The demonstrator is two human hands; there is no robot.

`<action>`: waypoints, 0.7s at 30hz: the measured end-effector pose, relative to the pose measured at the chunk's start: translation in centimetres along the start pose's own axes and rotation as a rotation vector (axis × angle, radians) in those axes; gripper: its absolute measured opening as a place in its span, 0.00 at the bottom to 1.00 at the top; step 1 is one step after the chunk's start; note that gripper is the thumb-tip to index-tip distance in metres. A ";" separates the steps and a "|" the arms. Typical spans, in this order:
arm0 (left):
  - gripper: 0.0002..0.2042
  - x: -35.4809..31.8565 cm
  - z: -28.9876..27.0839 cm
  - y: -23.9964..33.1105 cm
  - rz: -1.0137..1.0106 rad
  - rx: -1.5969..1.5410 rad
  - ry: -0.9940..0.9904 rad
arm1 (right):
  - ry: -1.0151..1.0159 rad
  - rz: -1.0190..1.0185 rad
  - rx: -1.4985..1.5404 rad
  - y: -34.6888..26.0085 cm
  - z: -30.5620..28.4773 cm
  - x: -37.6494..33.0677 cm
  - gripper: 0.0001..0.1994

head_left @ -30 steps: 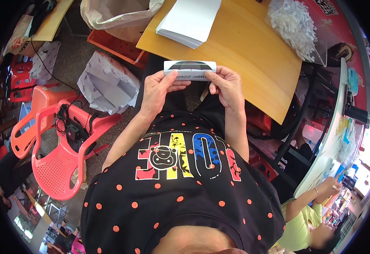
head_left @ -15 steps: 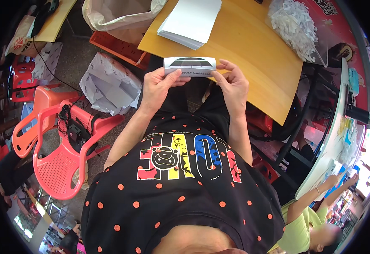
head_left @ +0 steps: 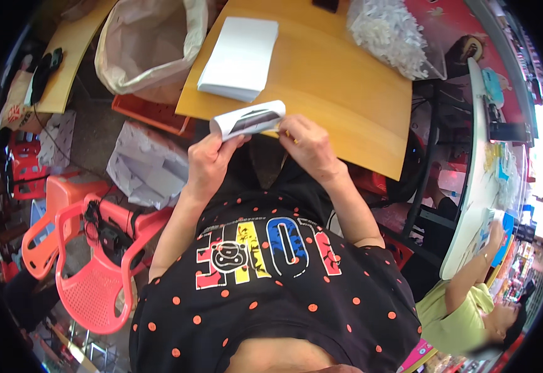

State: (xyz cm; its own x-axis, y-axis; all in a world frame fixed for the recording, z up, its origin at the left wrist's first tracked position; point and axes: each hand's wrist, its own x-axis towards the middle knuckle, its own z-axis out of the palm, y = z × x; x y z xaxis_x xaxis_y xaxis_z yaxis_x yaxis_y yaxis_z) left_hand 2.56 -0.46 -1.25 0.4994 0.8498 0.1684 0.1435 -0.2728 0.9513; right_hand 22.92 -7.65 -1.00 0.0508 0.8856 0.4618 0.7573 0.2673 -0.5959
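Observation:
A curled white printed paper [head_left: 251, 119] with a dark umbrella picture is held just off the near edge of the table, its left end rolled into a loop. My left hand [head_left: 209, 156] grips it from below at the left end, thumb against its lower side. At the lower right corner, the bent fingers of my right hand [head_left: 308, 146] are closed on the paper's edge. A small yellowish spot shows by those fingertips, too small to make out. Just beyond the paper, a stack of white sheets [head_left: 240, 57] lies on the wooden table [head_left: 340, 93].
A large open cream sack [head_left: 106, 53] stands left of the table, by an orange crate [head_left: 141, 112]. Below it sits a crumpled white bag [head_left: 147, 163]. A pink chair [head_left: 94, 295] holds a black cabled device. White scraps [head_left: 386, 34] fill a clear container at the far right.
The paper has tilted, its right end now higher, and looks more curled. My right hand has turned knuckles-up at its lower right corner. The view has shifted, so table and stack appear farther left.

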 end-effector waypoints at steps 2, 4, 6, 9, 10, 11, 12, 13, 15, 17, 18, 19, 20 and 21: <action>0.08 0.3 0.3 0.9 0.033 0.021 0.014 | -0.039 -0.009 0.006 -0.2 -0.4 0.5 0.08; 0.08 0.5 0.6 1.3 0.049 0.003 0.020 | -0.040 -0.038 -0.026 0.0 -0.7 0.9 0.08; 0.08 0.4 0.8 1.6 0.065 0.016 0.038 | -0.053 -0.042 -0.048 0.0 -0.6 0.9 0.08; 0.08 0.7 1.0 1.8 0.082 0.040 0.028 | -0.057 -0.019 -0.055 -0.1 -1.0 1.0 0.08; 0.08 0.8 1.0 2.1 0.081 0.070 0.016 | -0.055 -0.013 -0.062 -0.2 -1.0 1.0 0.08; 0.08 0.8 1.0 2.2 0.078 0.056 0.021 | -0.054 -0.008 -0.065 -0.3 -1.0 1.0 0.08; 0.09 0.7 1.1 2.3 0.076 0.041 0.026 | -0.052 -0.003 -0.069 -0.3 -1.0 1.0 0.08; 0.09 0.7 1.1 2.3 0.073 0.026 0.031 | -0.055 -0.011 -0.074 -0.3 -0.9 0.9 0.08; 0.09 0.5 1.1 2.3 0.095 0.039 0.046 | -0.059 -0.021 -0.087 -0.2 -0.7 0.8 0.08; 0.09 0.5 1.1 2.3 0.106 0.046 0.057 | -0.028 -0.044 -0.061 -0.2 -0.7 0.9 0.08; 0.09 0.4 1.1 2.3 0.105 0.046 0.062 | -0.014 -0.054 -0.047 -0.2 -0.6 1.0 0.08; 0.09 0.4 1.1 2.2 0.104 0.046 0.067 | -0.006 -0.062 -0.047 -0.2 -0.6 1.0 0.09; 0.09 0.2 1.0 2.2 0.102 0.047 0.066 | -0.002 -0.065 -0.045 -0.3 -0.6 1.0 0.09; 0.09 0.2 1.0 2.0 0.099 0.047 0.065 | 0.002 -0.069 -0.043 -0.3 -0.6 1.0 0.09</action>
State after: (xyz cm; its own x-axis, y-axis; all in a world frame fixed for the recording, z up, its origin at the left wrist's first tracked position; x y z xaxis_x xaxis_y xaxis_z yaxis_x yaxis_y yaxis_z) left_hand 3.79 -1.30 0.45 0.4571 0.8445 0.2790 0.1365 -0.3766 0.9163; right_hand 23.12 -7.11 0.03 -0.0011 0.8650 0.5018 0.7865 0.3107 -0.5338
